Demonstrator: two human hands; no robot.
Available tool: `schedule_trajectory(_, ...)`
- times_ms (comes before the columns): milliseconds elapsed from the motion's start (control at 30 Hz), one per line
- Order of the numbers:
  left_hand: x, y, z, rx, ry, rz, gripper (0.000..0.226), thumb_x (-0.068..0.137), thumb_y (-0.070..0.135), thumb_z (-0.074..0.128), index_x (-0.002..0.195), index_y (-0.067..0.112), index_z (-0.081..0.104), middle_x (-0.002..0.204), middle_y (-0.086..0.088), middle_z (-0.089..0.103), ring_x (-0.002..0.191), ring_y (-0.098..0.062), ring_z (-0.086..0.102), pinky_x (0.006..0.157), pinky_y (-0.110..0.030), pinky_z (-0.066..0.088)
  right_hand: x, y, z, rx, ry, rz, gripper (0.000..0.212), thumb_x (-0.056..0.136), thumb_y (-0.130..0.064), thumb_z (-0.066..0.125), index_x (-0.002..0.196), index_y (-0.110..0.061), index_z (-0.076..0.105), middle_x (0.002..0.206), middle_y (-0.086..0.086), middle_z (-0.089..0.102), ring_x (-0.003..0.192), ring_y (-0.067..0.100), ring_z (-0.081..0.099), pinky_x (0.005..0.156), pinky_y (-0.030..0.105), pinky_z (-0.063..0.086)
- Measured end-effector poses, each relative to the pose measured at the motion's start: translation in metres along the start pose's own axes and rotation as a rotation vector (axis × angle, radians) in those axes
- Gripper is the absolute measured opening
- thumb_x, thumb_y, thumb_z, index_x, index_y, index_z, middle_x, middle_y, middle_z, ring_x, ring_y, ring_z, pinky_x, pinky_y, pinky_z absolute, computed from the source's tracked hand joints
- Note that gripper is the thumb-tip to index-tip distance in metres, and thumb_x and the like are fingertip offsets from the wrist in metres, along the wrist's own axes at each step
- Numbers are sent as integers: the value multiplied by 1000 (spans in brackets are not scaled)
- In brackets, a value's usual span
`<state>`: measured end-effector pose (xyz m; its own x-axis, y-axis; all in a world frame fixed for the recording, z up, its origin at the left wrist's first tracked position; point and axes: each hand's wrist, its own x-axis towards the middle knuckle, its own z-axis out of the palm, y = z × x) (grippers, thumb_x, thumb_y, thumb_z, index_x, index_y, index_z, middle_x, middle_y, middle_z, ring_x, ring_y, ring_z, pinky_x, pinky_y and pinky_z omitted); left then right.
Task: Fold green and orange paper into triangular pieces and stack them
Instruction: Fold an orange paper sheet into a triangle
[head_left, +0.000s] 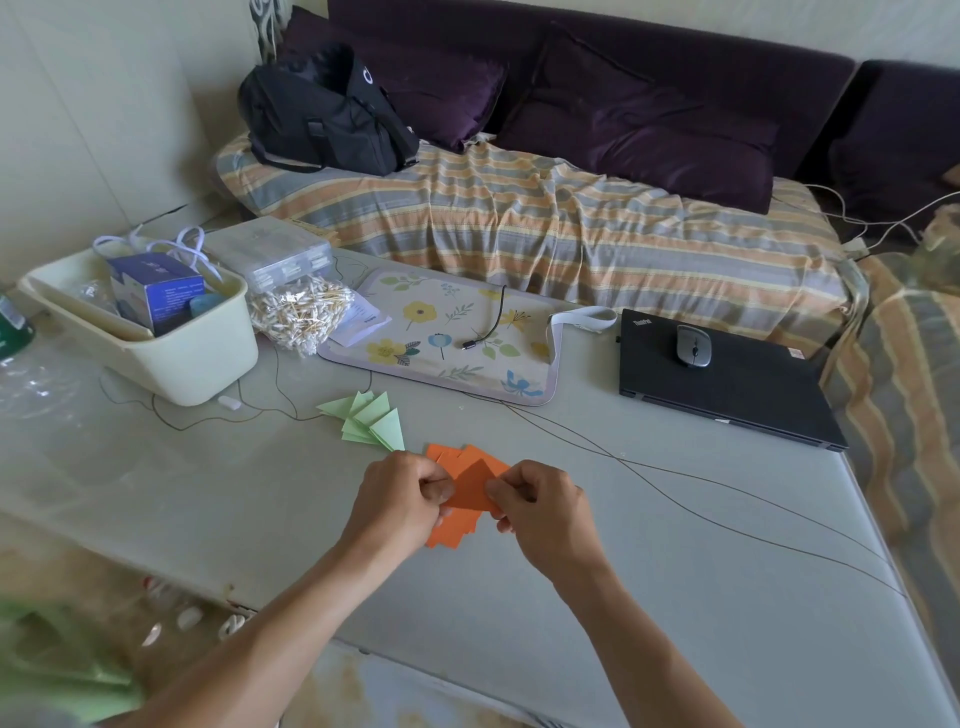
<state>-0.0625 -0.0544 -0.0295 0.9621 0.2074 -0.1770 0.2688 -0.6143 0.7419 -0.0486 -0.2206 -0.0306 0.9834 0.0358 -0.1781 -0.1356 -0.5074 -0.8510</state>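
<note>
Two hands work one orange piece (470, 488) just above the worktop (675, 597): the left hand (400, 499) pinches its nine-o'clock edge, the right hand (540, 506) its three-o'clock edge, each grip clamped on paper. Green triangles (371, 418) lie at eleven o'clock, an orange stack (449, 530) directly beneath. Uneven pinching could skew the crease, and a low wrist might scatter the stack.

Head view: high, angled down-forward over table (675, 571), sofa (571, 218) beyond.
</note>
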Motion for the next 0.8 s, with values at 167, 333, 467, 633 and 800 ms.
schedule_trajectory(167,0,0,0,6,0,0,27,93,6,60,69,14,70,62,1,72,50,-3,64,43,-9,39,0,0,1,3,-1,9,19,93,-19,66,77,-9,67,64,-4,69,49,3,58,50,10,39)
schedule_trajectory(333,0,1,0,-6,-2,-4,27,93,5,59,69,13,70,62,0,72,50,-2,64,44,-9,40,0,-1,1,1,-2,16,19,94,-20,66,79,-8,67,64,-4,69,48,1,56,48,9,38)
schedule_trajectory(467,-1,3,-1,-80,22,-24,27,94,4,59,71,12,70,64,-2,72,48,0,63,47,-7,41,1,-3,1,28,-17,30,18,91,-26,68,79,-13,69,66,0,72,61,16,66,63,31,54)
schedule_trajectory(633,-3,5,-5,-87,-63,-4,16,88,18,74,72,17,72,61,2,71,50,-2,58,54,-16,46,0,-4,0,42,-59,16,10,86,-20,70,77,-13,69,66,0,73,74,29,69,74,46,57)
schedule_trajectory(800,-6,9,-7,-63,-111,-17,24,82,19,75,60,18,67,57,2,68,47,-3,51,45,-12,36,0,-3,1,51,-68,2,8,81,-21,75,81,-17,68,68,-1,72,76,27,68,76,45,57)
